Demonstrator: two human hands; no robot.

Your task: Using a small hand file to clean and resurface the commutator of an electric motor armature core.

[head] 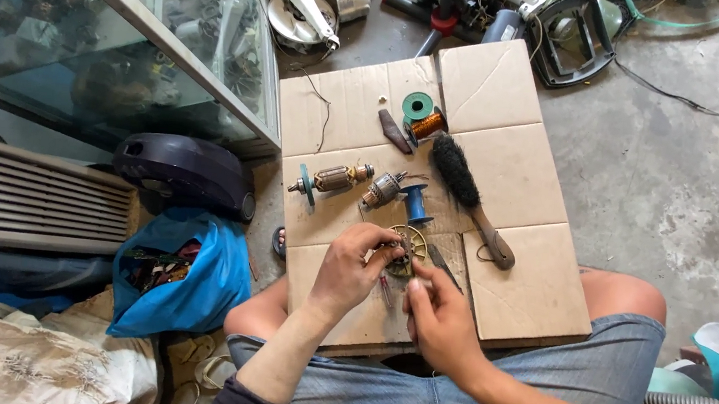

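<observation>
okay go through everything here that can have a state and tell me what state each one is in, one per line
left hand: gripping the round stator
right hand: fingers pinched at the stator's edge
stator: held just over the cardboard
cardboard: opened flat on the floor
two armatures: lying loose, untouched
blue spool: standing on end
copper wire spool: wound, lying on its side
brush: lying flat
blue bag: open
glass cabinet: shut

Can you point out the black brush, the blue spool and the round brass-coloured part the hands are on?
black brush (456, 170), head view, on its bristles.
blue spool (416, 204), head view, on its wound middle.
round brass-coloured part (414, 239), head view, on its upper rim.
</observation>
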